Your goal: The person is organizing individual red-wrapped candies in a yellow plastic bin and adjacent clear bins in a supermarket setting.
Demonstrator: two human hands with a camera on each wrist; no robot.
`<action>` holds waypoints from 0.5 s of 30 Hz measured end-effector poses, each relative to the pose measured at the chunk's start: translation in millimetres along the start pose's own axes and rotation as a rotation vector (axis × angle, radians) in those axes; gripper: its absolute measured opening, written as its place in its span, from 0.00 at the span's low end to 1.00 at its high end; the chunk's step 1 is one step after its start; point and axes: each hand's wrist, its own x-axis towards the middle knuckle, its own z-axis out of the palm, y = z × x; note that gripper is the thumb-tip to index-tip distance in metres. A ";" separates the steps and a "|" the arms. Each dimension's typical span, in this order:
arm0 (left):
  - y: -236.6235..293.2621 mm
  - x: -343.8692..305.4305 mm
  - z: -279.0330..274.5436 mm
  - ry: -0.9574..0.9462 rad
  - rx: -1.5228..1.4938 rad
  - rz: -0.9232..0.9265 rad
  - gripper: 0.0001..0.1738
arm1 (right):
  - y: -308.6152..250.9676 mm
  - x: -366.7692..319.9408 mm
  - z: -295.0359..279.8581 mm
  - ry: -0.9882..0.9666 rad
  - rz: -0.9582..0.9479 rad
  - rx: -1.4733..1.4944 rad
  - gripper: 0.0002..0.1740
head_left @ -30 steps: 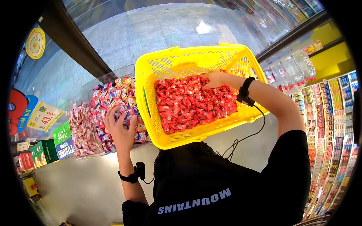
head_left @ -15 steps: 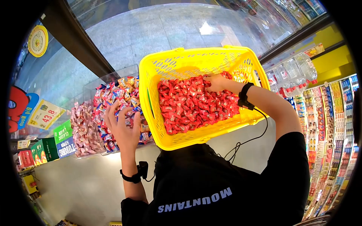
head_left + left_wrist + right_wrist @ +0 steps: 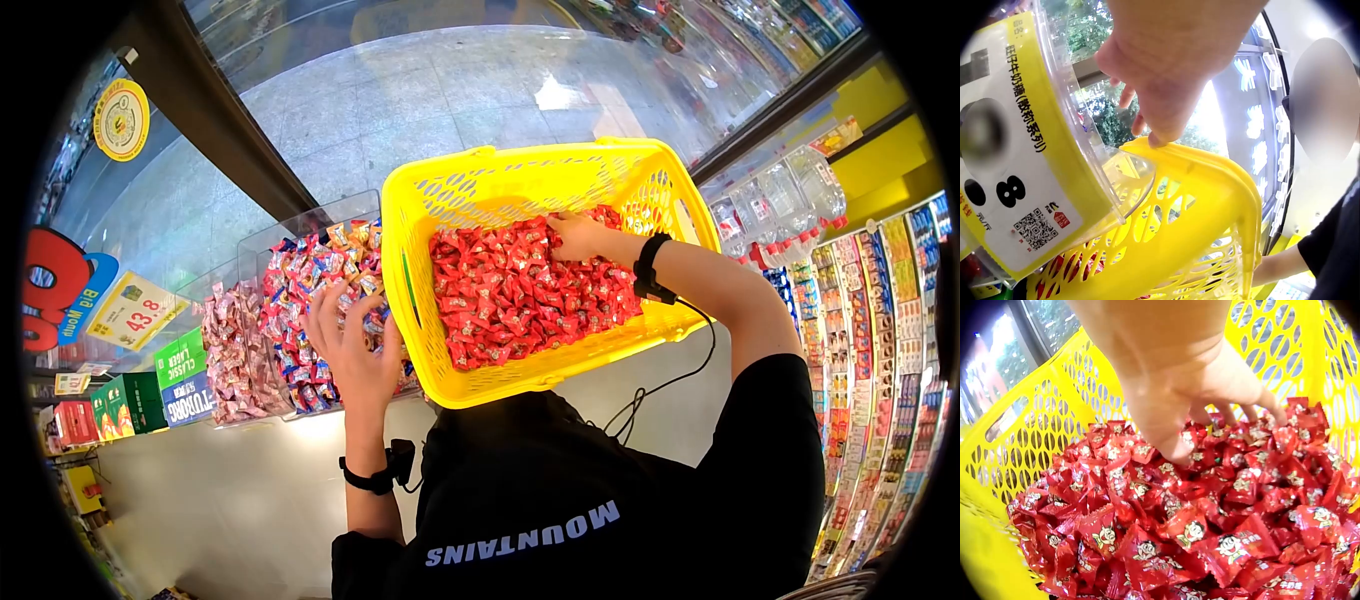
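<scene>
A yellow basket [image 3: 520, 158] holds a heap of red wrapped candies [image 3: 530, 300]. My right hand [image 3: 585, 237] reaches into the basket, fingertips on the candies near the far side. In the right wrist view the thumb and fingers of the right hand [image 3: 1191, 394] are spread apart, fingertips among the red wrappers [image 3: 1229, 547]. My left hand [image 3: 352, 350] is raised over the basket's left side with loosely bent, spread fingers and holds nothing. In the left wrist view its thumb tip overlaps the basket's rim [image 3: 1197, 159].
Left of the basket stand clear bins with multicoloured candies [image 3: 300, 300] and pink-wrapped candies [image 3: 237, 360]. A yellow-edged price label [image 3: 1022, 144] is on a bin. Large water bottles [image 3: 775, 200] and stocked shelves [image 3: 870, 380] are on the right; a black cable [image 3: 665, 388] hangs from the right wrist.
The basket, bins and both hands sit slightly lower and further right in the head view. The right hand stays at the candies; the left hand stays beside the basket's left rim.
</scene>
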 end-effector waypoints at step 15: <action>16.3 10.4 -21.4 0.104 0.014 0.073 0.16 | 8.2 -15.8 -31.4 -0.066 -0.213 0.002 0.74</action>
